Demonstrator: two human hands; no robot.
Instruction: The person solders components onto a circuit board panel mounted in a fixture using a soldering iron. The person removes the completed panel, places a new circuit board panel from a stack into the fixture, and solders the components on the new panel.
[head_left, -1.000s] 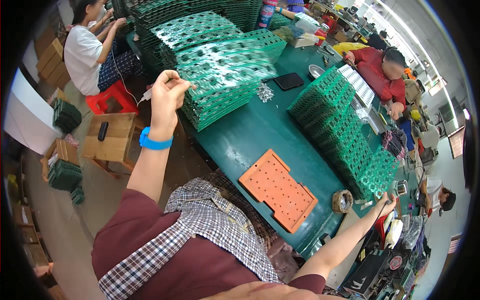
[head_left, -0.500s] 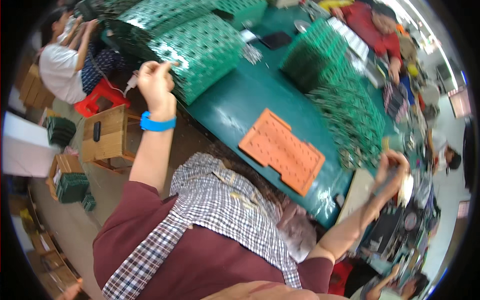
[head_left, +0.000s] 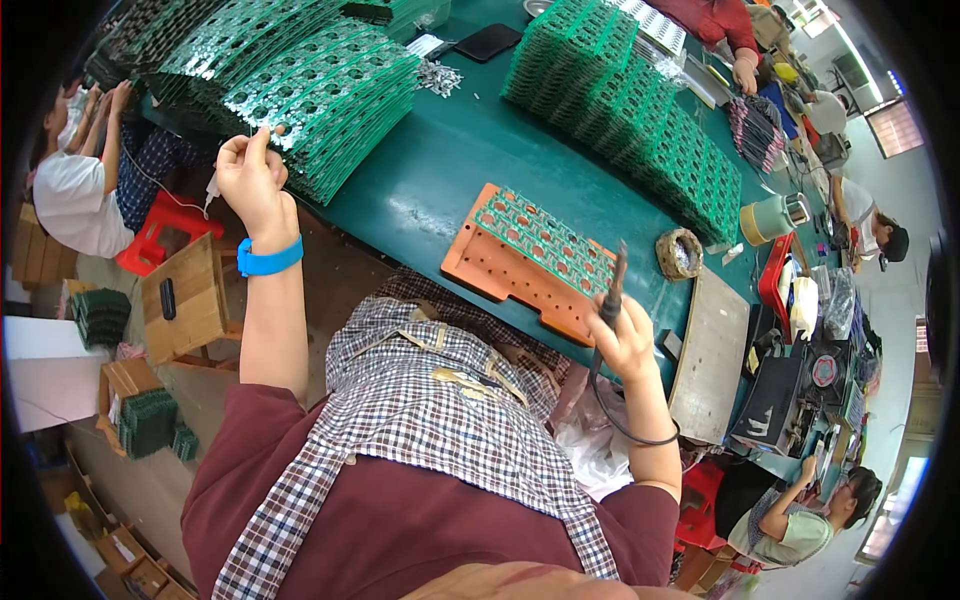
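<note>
My left hand (head_left: 250, 180), with a blue wristband (head_left: 270, 258), is raised at the near edge of a spread stack of green circuit boards (head_left: 320, 90). Its fingers pinch a thin pale wire (head_left: 211, 190) that hangs down. My right hand (head_left: 625, 340) grips a dark soldering iron (head_left: 612, 280), tip up, its black cord looping below the wrist. The iron stands at the near right corner of an orange fixture (head_left: 490, 265). A green board (head_left: 545, 235) lies on the fixture's far half.
The teal table (head_left: 450, 150) also carries more rows of green boards (head_left: 640, 110), a wire-wool tip cleaner (head_left: 680, 252) and a grey tray (head_left: 712, 350). A seated person (head_left: 75, 190), a red stool (head_left: 160, 225) and a wooden stool (head_left: 185, 295) are at left. Other people work at right.
My right hand has come in from the table's right end with the soldering iron to the orange fixture. A green board now lies on the fixture. My left hand stays raised at the stack.
</note>
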